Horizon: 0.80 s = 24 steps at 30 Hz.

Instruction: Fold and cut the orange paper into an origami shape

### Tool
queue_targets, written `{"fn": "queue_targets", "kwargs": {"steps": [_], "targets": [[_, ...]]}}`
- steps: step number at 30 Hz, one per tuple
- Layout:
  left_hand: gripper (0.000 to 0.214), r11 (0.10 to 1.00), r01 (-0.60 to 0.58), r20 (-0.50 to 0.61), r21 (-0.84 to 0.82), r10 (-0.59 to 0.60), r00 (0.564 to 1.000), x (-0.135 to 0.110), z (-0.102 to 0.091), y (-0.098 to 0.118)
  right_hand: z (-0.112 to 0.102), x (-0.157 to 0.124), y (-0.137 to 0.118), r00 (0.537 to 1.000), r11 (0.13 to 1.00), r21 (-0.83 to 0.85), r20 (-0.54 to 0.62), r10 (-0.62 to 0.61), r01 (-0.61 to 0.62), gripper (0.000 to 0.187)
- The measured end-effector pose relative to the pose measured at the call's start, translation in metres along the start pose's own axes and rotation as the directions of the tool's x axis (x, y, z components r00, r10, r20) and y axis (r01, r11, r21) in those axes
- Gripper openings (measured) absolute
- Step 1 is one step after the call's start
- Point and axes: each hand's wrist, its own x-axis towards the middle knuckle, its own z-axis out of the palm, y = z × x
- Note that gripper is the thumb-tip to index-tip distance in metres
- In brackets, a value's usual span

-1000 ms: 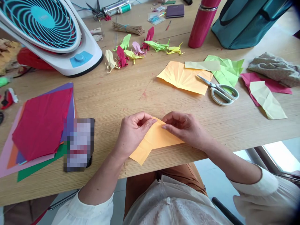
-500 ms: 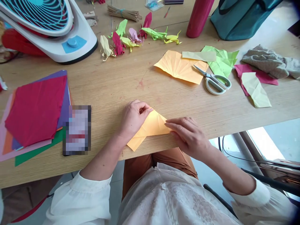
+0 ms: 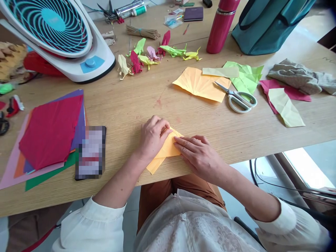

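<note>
A folded orange paper lies near the front edge of the wooden table. My left hand rests curled on its upper left part, fingertips pinching the paper's top corner. My right hand lies flat over the paper's right side, fingers stretched out and pressing it down. Only the middle strip and the lower left tip of the paper show between my hands.
Coloured paper sheets and a dark phone lie at the left. A white fan stands behind them. Folded paper figures, a creased orange sheet, scissors, a red bottle and a teal bag sit further back.
My right hand has slid left across the orange paper, covering more of it. My left hand has stayed on the top corner. The view has tilted up a little.
</note>
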Motion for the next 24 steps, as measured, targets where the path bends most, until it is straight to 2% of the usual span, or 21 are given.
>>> {"fn": "queue_targets", "kwargs": {"steps": [3, 6, 10, 13, 15, 18, 21, 24], "targets": [[0.017, 0.978, -0.147, 0.054, 0.146, 0.14, 0.989, -0.003, -0.004, 0.005, 0.0, 0.001, -0.001, 1.0, 1.0, 0.006, 0.016, 0.006, -0.006, 0.036], [0.024, 0.957, -0.242, 0.143, 0.159, 0.22, 0.965, -0.011, -0.008, 0.009, -0.003, 0.003, 0.001, 1.0, 0.999, 0.035, 0.026, 0.014, -0.014, 0.039], [0.028, 0.958, -0.262, 0.222, 0.116, 0.232, 0.947, -0.017, -0.013, 0.01, -0.014, 0.005, 0.01, 0.999, 0.984, 0.172, 0.034, 0.033, -0.038, 0.042], [0.031, 0.965, -0.259, 0.304, 0.044, 0.234, 0.924, -0.011, -0.019, 0.005, -0.021, 0.006, 0.018, 0.999, 0.973, 0.23, 0.048, 0.015, -0.025, 0.043], [0.033, 0.971, -0.236, 0.356, -0.035, 0.233, 0.905, -0.003, -0.025, 0.0, -0.023, 0.009, 0.023, 0.998, 0.976, 0.216, 0.055, -0.039, 0.026, 0.041], [0.036, 0.962, -0.224, 0.434, -0.154, 0.27, 0.86, 0.014, -0.034, -0.007, -0.022, 0.018, 0.03, 0.977, 0.962, 0.216, 0.095, -0.189, 0.165, 0.039], [0.032, 0.949, -0.189, 0.506, -0.253, 0.296, 0.81, 0.03, -0.042, -0.011, -0.017, 0.034, 0.043, 0.922, 0.916, 0.259, 0.157, -0.354, 0.307, 0.043], [0.032, 0.95, -0.123, 0.55, -0.287, 0.269, 0.791, 0.04, -0.045, -0.012, -0.01, 0.045, 0.056, 0.853, 0.859, 0.314, 0.207, -0.479, 0.406, 0.054]]}}
